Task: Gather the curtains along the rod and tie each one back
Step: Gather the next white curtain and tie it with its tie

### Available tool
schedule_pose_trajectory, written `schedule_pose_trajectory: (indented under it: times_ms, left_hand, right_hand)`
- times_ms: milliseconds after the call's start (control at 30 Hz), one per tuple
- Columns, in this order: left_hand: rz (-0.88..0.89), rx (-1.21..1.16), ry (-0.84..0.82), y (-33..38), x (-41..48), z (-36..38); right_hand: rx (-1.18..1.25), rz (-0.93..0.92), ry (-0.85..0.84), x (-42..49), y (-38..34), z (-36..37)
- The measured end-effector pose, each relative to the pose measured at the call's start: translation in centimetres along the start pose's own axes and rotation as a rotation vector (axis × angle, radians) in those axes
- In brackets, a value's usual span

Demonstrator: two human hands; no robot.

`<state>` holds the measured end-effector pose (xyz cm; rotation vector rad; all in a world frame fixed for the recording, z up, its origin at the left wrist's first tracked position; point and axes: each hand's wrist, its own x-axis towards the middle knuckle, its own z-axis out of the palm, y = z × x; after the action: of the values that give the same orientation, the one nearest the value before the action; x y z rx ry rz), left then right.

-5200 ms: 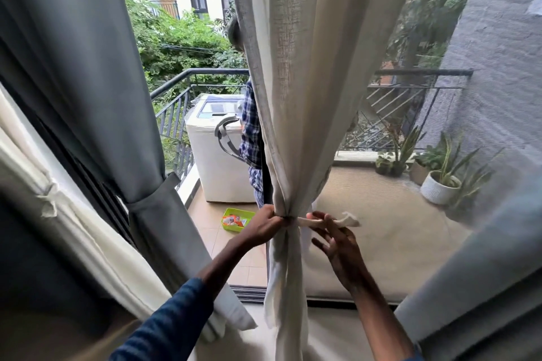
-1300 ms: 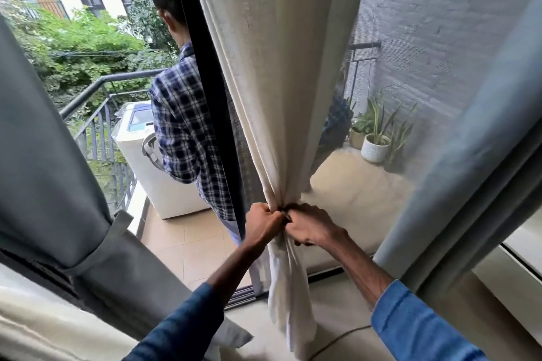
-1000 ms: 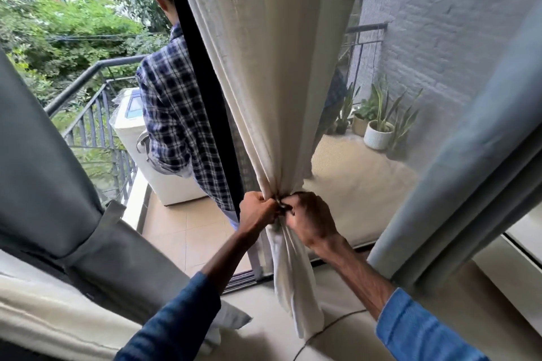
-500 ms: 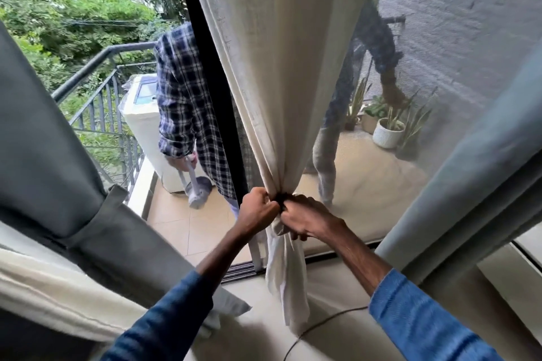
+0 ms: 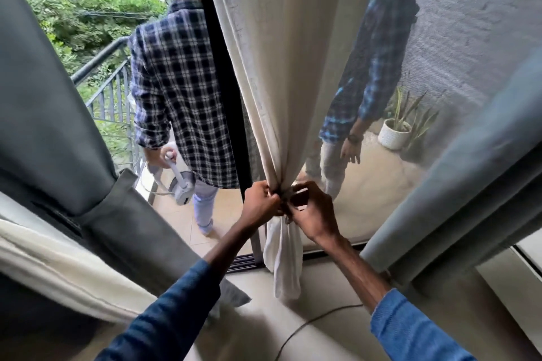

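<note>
**Operator:** Where does the curtain sit from my hands?

**Spotter:** In the head view, the cream curtain (image 5: 281, 67) hangs straight ahead of you. Its long axis runs top to bottom, and it is drawn in to a narrow waist right between your hands. Your left hand (image 5: 259, 204) meets that waist from the left and your right hand (image 5: 311, 214) from the right. Both touch the cloth, so neither is the nearer one.

**Operator:** And my grip?

**Spotter:** Both hands are closed tight. Your left fingers are curled and pinch the gathered cloth. Your right fingers pinch a short pale tie (image 5: 299, 192) that sticks out sideways, across the hang of the curtain. Your knuckles hide the middle, so I can't tell whether a knot has formed. I'd judge you're mid-tie, and the pull you need runs sideways, hands apart, across that upright axis.

**Operator:** How many are there?

**Spotter:** I count four curtains, two cream and two grey. The left grey curtain (image 5: 44, 97) wears a grey band (image 5: 123, 182). The second cream curtain (image 5: 44, 252) lies swept low at your left, and I can't see a tie on it. The right grey curtain (image 5: 469, 184) shows no band. Beyond those there's one person in a check shirt (image 5: 181, 82) outside, one white plant pot (image 5: 393, 135), and one cable (image 5: 305, 324) on the floor near the curtain's foot.
</note>
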<state>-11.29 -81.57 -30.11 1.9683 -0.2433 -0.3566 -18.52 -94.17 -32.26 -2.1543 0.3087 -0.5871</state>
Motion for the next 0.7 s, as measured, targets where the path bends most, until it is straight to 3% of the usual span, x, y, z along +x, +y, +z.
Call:
schedule_pose_trajectory:
  times_ms: [167, 333, 533, 700]
  left_hand:
    - [0.02, 0.078, -0.023, -0.1, -0.5, -0.2]
    - [0.046, 0.246, -0.006, 0.3, -0.7, -0.9]
    - [0.1, 0.154, 0.02, -1.8, -0.1, -0.1]
    - [0.124, 0.082, 0.028, -1.7, -0.8, 0.3]
  right_hand:
    - [0.032, 0.141, 0.019, 0.1, 0.3, 0.6]
    - [-0.111, 0.118, -0.038, 0.2, 1.6, 0.3]
    - [-0.239, 0.034, -0.094, -0.6, 1.6, 0.1]
    - [-0.048, 0.165, -0.13, -1.3, 1.8, -0.4]
